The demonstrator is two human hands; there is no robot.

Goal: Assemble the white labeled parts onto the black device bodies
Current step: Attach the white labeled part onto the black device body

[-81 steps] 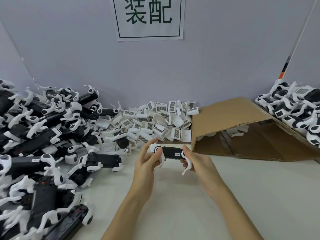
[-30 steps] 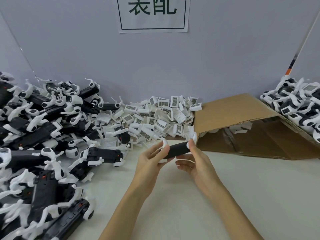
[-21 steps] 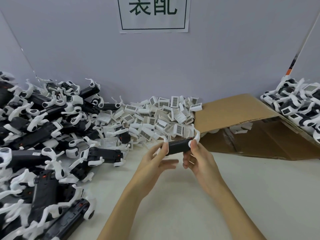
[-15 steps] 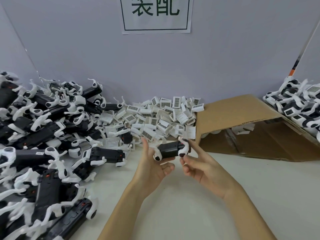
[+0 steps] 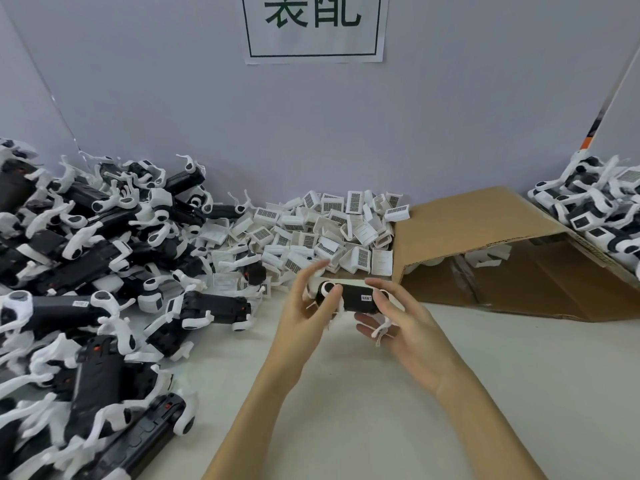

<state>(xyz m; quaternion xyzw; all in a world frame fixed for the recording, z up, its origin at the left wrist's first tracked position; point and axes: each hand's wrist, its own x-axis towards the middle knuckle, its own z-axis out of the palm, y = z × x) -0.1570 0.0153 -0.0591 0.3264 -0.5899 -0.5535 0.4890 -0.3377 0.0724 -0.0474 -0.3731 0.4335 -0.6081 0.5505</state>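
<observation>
Head view, the only one supplied. The person holds one black device body (image 5: pixel 358 299) above the table (image 5: pixel 381 393), between the two hands, roughly level, with a small label on its upper face turned toward the camera. This orientation appears chosen so the face can be checked before a part is fitted.

The left hand (image 5: pixel 306 308) grips the left end: the thumb curls over the white round fitting there, while the index finger is raised and straight. The right hand (image 5: pixel 403 323) cradles the right end from below, thumb laid over the top, fingers curled under; a white prong hangs between them. Both hands are clamped on the body. No white part can be seen in either hand.

The white labeled parts (image 5: pixel 322 233) lie heaped against the wall just beyond the hands, many with barcodes facing up, within easy reach. The unfinished black bodies (image 5: pixel 86 258) are piled to the left. A pile with white labeled pieces fitted (image 5: pixel 602 209), seemingly finished units, sits at far right, separated by a tipped cardboard box (image 5: pixel 485 247). The arrangement suggests work flowing left to right.

Judgement: the body is being oriented; a white part has yet to be picked.
</observation>
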